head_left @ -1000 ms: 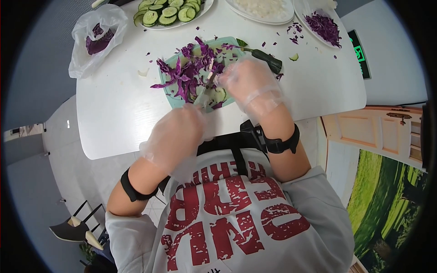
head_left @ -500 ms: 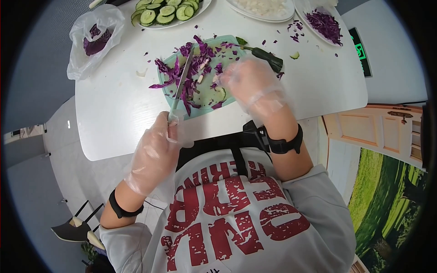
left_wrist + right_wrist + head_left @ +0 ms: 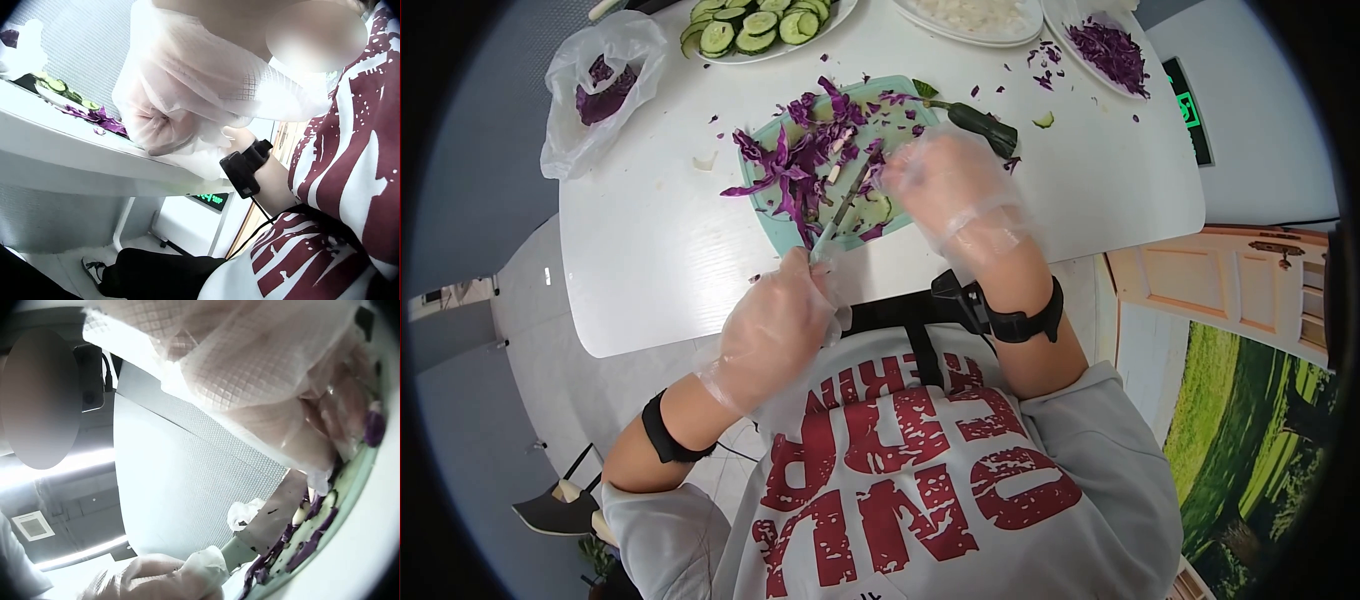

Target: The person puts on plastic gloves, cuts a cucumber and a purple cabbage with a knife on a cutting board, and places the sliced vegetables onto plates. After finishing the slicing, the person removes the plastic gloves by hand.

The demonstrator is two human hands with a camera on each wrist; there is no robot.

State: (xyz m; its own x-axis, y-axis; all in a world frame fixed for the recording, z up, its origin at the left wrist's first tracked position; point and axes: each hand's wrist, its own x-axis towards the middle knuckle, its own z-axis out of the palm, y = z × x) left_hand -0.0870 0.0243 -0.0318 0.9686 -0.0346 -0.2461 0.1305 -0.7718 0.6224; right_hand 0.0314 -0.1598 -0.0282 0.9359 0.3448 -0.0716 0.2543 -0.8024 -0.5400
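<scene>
My gloved left hand (image 3: 775, 310) grips the pale green handle of a knife (image 3: 824, 240), its fingers wrapped round it in the left wrist view. The blade slants over the green cutting board (image 3: 780, 237), its tip side close to my right hand (image 3: 950, 180). That hand, also gloved, has its fingers bent down at the board's right side, holding a piece of purple cabbage (image 3: 374, 428) that is mostly hidden beneath them. Shredded purple cabbage (image 3: 795, 165) is heaped over the board's left part, partly hanging over its edge. The right wrist view shows the knife blade (image 3: 275, 515) beside cabbage strips.
A cucumber end (image 3: 982, 128) lies at the board's upper right. Farther back are a plate of cucumber slices (image 3: 758, 35), a plate of white pieces (image 3: 975, 14) and a plate of cabbage shreds (image 3: 1108, 55). A plastic bag with cabbage (image 3: 605, 95) stands at left; scraps dot the white table (image 3: 650, 260).
The knife first swung left, its blade over the cabbage heap, then came back right toward my right hand. My right hand has stayed nearly in place.
</scene>
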